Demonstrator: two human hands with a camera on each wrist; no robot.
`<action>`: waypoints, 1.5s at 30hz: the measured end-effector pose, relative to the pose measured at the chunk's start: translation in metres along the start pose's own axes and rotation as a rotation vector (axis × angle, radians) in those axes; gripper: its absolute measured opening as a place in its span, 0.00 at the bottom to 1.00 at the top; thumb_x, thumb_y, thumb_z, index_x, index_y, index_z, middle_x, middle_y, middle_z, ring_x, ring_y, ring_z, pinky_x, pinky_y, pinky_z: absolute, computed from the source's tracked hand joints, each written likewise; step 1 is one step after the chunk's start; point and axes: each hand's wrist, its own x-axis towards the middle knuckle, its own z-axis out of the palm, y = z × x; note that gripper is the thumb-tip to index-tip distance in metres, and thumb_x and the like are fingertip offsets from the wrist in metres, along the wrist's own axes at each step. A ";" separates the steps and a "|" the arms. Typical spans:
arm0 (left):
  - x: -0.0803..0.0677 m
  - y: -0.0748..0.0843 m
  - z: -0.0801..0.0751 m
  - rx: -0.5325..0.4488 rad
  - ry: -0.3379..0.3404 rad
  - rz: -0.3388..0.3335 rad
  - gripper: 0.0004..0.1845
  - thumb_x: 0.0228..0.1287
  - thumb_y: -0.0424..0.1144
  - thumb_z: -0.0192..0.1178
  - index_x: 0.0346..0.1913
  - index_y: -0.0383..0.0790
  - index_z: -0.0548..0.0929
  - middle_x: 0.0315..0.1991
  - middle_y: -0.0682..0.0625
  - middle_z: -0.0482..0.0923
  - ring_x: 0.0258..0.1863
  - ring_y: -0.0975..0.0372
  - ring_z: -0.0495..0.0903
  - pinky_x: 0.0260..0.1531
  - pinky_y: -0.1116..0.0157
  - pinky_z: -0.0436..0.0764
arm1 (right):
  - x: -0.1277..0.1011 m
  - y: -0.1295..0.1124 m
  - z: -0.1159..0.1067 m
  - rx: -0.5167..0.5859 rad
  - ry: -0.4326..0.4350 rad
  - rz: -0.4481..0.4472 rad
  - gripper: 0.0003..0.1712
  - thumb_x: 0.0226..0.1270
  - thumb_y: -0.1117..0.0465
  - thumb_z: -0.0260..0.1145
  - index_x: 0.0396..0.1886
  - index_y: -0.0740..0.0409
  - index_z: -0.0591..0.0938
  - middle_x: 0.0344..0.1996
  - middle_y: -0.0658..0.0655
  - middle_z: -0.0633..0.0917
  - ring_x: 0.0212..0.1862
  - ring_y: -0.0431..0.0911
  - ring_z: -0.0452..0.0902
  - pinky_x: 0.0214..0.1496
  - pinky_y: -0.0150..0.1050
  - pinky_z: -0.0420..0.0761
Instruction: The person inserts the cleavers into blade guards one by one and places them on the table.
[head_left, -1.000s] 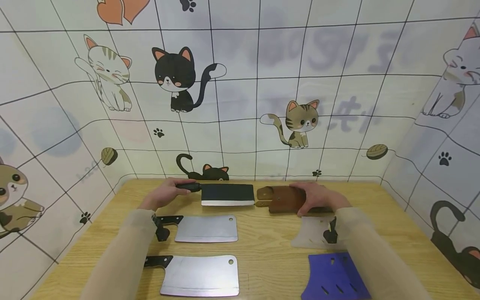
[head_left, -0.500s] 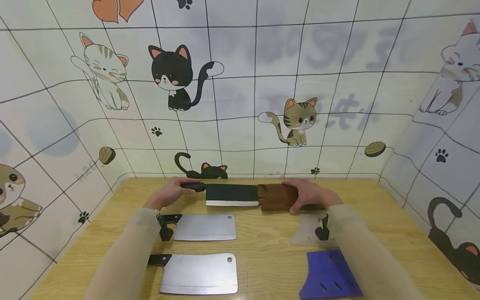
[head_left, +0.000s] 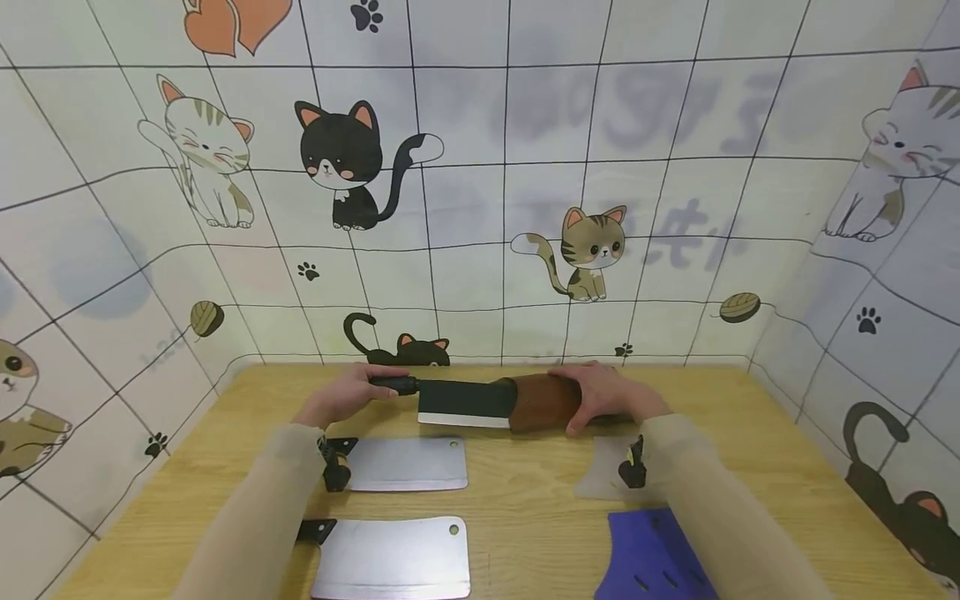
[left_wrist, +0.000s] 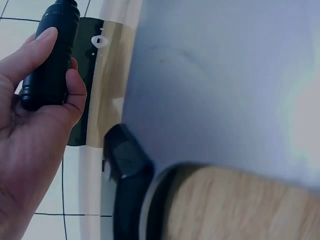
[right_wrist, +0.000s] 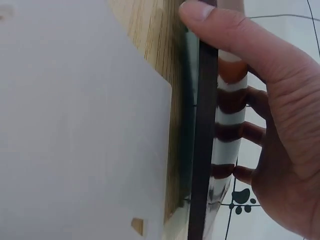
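**Broad cleaver with a black blade and pale cutting edge [head_left: 461,402] meets brown leather-like sheath [head_left: 536,402]**

The cleaver lies level at the far side of the pale wood-grain tabletop [head_left: 525,521], its end out of sight at the sheath's mouth and apparently inside. The left hand [head_left: 348,396] wraps its fingers round the ridged black handle [left_wrist: 52,75], thumb along its side. The right hand [head_left: 606,393] spans the sheath, thumb on the near edge and fingers on the far one, gripping it across.

The blade is probably stiff and rather heavy, its weight well forward of the handle, so it may dip at the end if held loosely. The handle is the place to hold; its ridges should help against slipping. The pale edge faces the near side and is likely sharp. The sheath looks firm but lighter and a little pliant; gripping it behind the mouth keeps skin off the edge, though a hard squeeze could narrow the opening.

Nearer lie two silver cleavers with black handles, the upper one [head_left: 407,463] and the lower one [head_left: 392,558], across from a whitish flat cover [head_left: 600,471] and a blue slotted cover [head_left: 645,546].
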 end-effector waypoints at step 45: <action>0.031 0.016 0.052 -0.070 0.068 0.103 0.25 0.67 0.32 0.66 0.68 0.40 0.80 0.66 0.40 0.75 0.57 0.53 0.75 0.54 0.59 0.71 | 0.028 -0.034 0.006 0.010 -0.008 0.052 0.67 0.34 0.40 0.87 0.78 0.53 0.68 0.70 0.60 0.73 0.66 0.64 0.65 0.62 0.59 0.72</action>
